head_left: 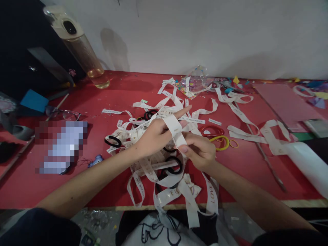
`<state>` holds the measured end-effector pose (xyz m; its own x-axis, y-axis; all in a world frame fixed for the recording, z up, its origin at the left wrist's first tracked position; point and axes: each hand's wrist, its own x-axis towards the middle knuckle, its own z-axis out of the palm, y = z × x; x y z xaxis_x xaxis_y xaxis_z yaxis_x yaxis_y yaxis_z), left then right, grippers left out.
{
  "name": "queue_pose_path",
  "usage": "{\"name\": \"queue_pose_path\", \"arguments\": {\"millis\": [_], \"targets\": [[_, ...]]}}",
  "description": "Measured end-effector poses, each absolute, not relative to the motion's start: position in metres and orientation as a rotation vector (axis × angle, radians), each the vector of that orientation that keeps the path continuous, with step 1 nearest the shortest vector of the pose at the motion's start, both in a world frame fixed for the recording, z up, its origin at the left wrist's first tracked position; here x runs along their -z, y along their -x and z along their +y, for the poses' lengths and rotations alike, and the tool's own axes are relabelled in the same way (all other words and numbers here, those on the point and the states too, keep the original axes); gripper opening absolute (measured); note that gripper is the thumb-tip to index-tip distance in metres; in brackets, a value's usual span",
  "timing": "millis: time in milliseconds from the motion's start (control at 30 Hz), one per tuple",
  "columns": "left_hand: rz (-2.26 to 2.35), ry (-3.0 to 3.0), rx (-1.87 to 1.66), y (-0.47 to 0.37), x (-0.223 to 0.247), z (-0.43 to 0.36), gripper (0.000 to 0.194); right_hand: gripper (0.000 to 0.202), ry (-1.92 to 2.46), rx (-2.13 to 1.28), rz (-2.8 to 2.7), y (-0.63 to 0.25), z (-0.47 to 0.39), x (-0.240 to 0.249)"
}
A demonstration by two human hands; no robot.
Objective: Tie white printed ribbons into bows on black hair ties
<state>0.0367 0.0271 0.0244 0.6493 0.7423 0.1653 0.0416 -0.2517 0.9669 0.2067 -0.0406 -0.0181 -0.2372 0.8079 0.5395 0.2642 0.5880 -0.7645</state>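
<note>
A white ribbon passes over my left hand, which has its index finger stretched out to the right and the ribbon looped across the fingers. My right hand is closed, pinching the lower part of that ribbon between thumb and fingers, just right of my left hand. Beneath both hands lies a tangled heap of printed white ribbons, with black rings among them. One ribbon end hangs over the table's front edge.
On the red table a bottle stands at the back left. Glasses and a blurred phone-like object lie left. Scissors with yellow handles, a thin stick and a white roll are on the right.
</note>
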Motion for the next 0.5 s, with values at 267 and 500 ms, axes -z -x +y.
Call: {"name": "queue_pose_path", "arguments": {"millis": [267,500], "targets": [[0.660,-1.362,-0.905,-0.045,-0.018,0.025,0.043,0.006,0.972,-0.260,-1.759,-0.202,-0.042,0.019],[0.476,-1.199,-0.781,-0.041,-0.010,0.030,0.041,0.009,0.787,-0.203,-1.938,-0.209,-0.039,0.014]]}}
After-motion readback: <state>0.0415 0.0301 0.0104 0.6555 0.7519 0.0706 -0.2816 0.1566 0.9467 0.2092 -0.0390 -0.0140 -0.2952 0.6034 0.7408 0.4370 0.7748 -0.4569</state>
